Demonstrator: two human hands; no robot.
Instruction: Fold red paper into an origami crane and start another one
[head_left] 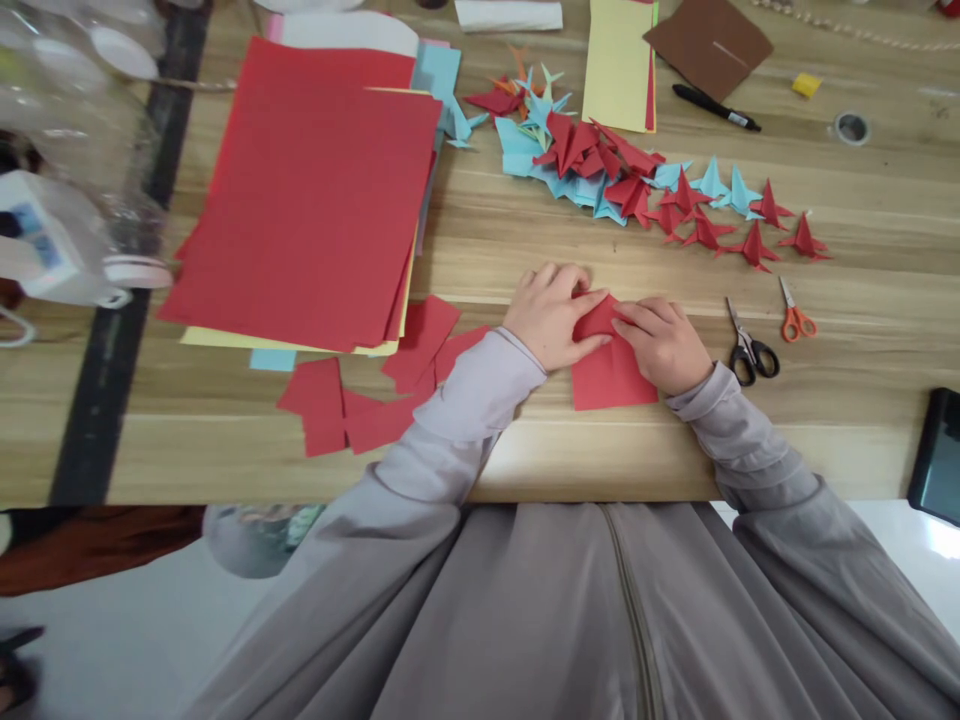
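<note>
A red paper square [613,375] lies on the wooden table in front of me, its far part creased or folded under my fingers. My left hand [553,315] rests on its left side, thumb and forefinger apart and pressing the paper at the far edge. With bunched fingertips, my right hand [664,342] pinches the paper at its right side. Beyond my hands, folded red paper cranes [706,232] and light blue paper cranes [741,192] stand in rows beside a heap of more. Several small red paper pieces [386,422] lie to the left.
A stack of red sheets [315,200] covers the left of the table. Black-handled scissors [750,355] and orange-handled scissors [796,318] lie to the right. Farther back are yellow paper [619,70], brown paper [705,45], a black pen [716,107] and a tape roll [852,128].
</note>
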